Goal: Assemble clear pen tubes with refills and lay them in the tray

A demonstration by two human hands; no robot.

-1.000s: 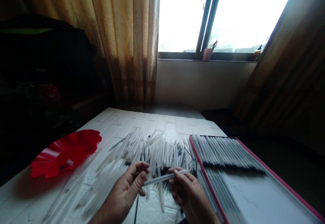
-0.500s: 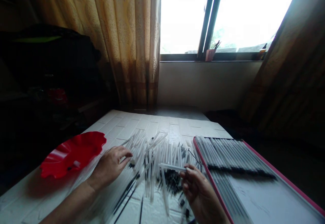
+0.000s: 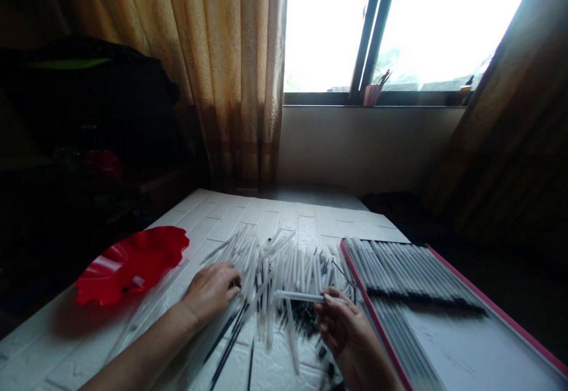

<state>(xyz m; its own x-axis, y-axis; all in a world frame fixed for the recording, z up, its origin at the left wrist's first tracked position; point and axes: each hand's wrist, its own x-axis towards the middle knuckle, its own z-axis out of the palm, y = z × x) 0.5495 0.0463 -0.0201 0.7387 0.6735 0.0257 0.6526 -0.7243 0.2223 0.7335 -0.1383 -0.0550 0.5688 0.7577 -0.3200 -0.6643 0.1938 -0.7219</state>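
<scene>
Flanking the scattered tubes (image 3: pixel 306 268) are a red bowl (image 3: pixel 110 267) and pink-edged tray (image 3: pixel 461 343).

You seem to be in a home. Beyond your right hand (image 3: pixel 348 326), patterned curtains (image 3: pixel 226 71) flank a bright window (image 3: pixel 326 30).

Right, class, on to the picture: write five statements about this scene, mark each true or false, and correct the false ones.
1. The right hand holds a slim, translucent plastic tube. True.
2. The glossy bowl with the wavy rim is blue. False: the glossy wavy-rimmed bowl is red.
3. The shallow, pink-edged tray contains a row of translucent tubes. True.
4. The left hand is inside the bowl. False: the left hand is at the loose pile of translucent tubes.
5. A small pink cup by the window holds thin, dark sticks. True.
</scene>
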